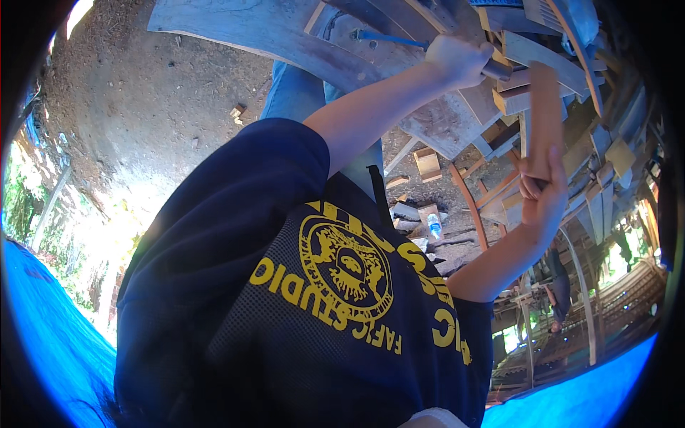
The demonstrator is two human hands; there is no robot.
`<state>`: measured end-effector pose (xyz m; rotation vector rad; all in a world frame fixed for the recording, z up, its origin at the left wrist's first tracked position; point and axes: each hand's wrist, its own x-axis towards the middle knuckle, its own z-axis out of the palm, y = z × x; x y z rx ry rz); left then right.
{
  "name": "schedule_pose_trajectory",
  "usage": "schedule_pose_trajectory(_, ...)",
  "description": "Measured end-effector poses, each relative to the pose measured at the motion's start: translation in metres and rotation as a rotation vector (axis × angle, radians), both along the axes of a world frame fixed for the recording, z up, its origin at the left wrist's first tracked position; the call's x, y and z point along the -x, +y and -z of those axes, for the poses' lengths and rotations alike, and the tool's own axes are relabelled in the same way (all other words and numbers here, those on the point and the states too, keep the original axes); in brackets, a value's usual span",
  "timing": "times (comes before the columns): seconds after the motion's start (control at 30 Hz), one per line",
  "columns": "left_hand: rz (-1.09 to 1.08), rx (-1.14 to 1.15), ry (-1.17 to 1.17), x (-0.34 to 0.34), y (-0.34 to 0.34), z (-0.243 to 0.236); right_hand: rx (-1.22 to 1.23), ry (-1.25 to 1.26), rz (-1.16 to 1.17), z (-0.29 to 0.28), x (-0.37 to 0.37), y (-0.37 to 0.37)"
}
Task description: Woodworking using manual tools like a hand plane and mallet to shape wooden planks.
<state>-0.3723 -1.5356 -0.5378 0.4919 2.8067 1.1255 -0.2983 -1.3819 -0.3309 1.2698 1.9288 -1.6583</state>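
My left hand [460, 60] is closed around a chisel-like tool [497, 70] with a dark, round handle end and a thin blue-looking shaft. The shaft reaches left over a wide wooden slab [242, 25], its tip close to the slab's surface. To the right, my right hand [542, 189] grips a short, thick wooden club [545, 118], slightly smeared by motion. The club's upper end stands to the right of the tool's handle end, apart from it. My fingers wrap round the club's lower end.
Stacked boards and offcuts [542, 60] crowd the right side. Below the slab lie a wood block [428, 164], scraps and a plastic bottle [434, 225]. Bare dirt floor [178, 93] spreads left. What looks like a person [558, 285] is in the right background.
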Motion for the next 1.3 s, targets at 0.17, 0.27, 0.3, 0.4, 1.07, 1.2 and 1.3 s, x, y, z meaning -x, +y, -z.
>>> schedule_pose_trajectory(0.17, 0.193, 0.099, -0.139, -0.006, -0.017, -0.03, -0.106, 0.196, 0.219, -0.02, -0.031, 0.005)
schedule_pose_trajectory(0.27, 0.273, 0.015, -0.057, -0.011, -0.047, -0.05, -0.149, 0.203, 0.254, -0.019, -0.053, 0.004)
schedule_pose_trajectory(0.3, 0.31, -0.052, -0.071, -0.016, -0.053, -0.059, -0.109, 0.179, 0.253, -0.021, -0.063, 0.004)
schedule_pose_trajectory(0.4, 0.436, -0.145, -0.086, -0.025, -0.073, -0.078, -0.063, 0.147, 0.271, -0.016, -0.081, -0.007)
schedule_pose_trajectory(1.07, 0.962, -0.554, -0.057, -0.027, -0.163, -0.082, 0.566, 0.422, 0.624, -0.004, -0.152, -0.214)
schedule_pose_trajectory(1.2, 1.089, -0.429, -0.125, -0.03, -0.17, -0.076, 0.619, 0.507, 0.586, -0.005, -0.162, -0.238)
schedule_pose_trajectory(1.3, 1.127, -0.424, -0.119, -0.031, -0.176, -0.076, 0.542, 0.444, 0.67, -0.011, -0.16, -0.256)
